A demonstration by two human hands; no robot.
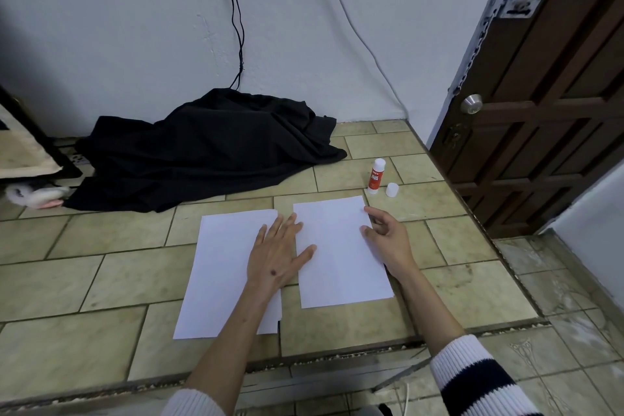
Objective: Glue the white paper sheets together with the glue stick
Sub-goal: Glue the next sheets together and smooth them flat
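Two lots of white paper lie side by side on the tiled platform: a left stack (219, 267) of at least two sheets and a single right sheet (337, 253). My left hand (277, 253) rests flat, fingers spread, across the gap, touching both. At the right sheet's right edge my right hand (385, 233) hovers with loosely curled fingers touching the paper and holds nothing. The glue stick (375, 176), red and white, stands upright beyond the right sheet with its top uncapped. Its white cap (392, 189) stands beside it.
A heap of black cloth (202, 152) lies at the back against the wall, with cables hanging above it. The platform's edge (337, 351) drops off in front and on the right. A brown door (547, 94) stands at the right.
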